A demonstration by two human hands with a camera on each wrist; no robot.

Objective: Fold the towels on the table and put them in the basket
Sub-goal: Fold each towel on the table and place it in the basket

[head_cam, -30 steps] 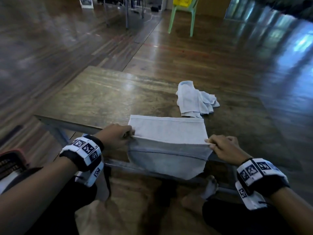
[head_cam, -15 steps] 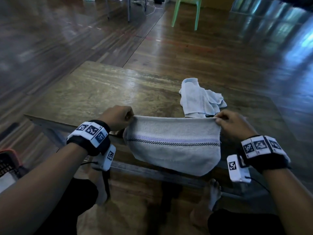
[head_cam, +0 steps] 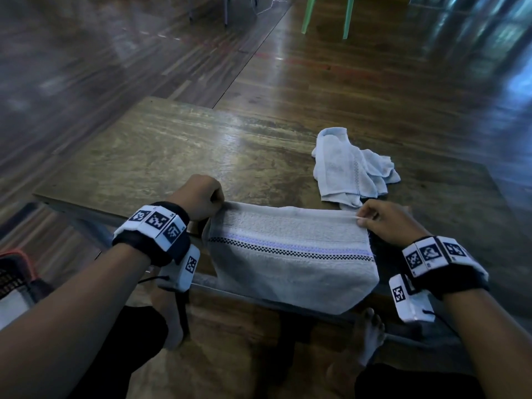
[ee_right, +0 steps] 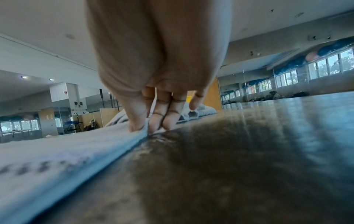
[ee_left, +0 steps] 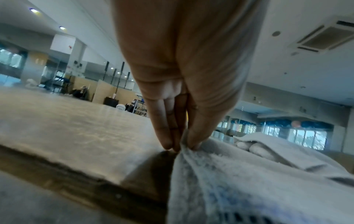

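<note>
1. My left hand [head_cam: 198,197] pinches the left corner of the striped towel [head_cam: 290,254] between thumb and fingertips [ee_left: 168,142], low over the tabletop [head_cam: 161,156] near its front edge.
2. The striped towel is stretched between both hands; its upper edge lies on the tabletop and the rest hangs over the front edge.
3. My right hand [head_cam: 385,220] pinches the towel's right corner, thumb on top, fingers [ee_right: 168,119] beneath.
4. A crumpled towel [head_cam: 351,165] lies farther back on the tabletop, just beyond my right hand.
5. At the far left, off the table, I see part of a basket [head_cam: 14,277].
</note>
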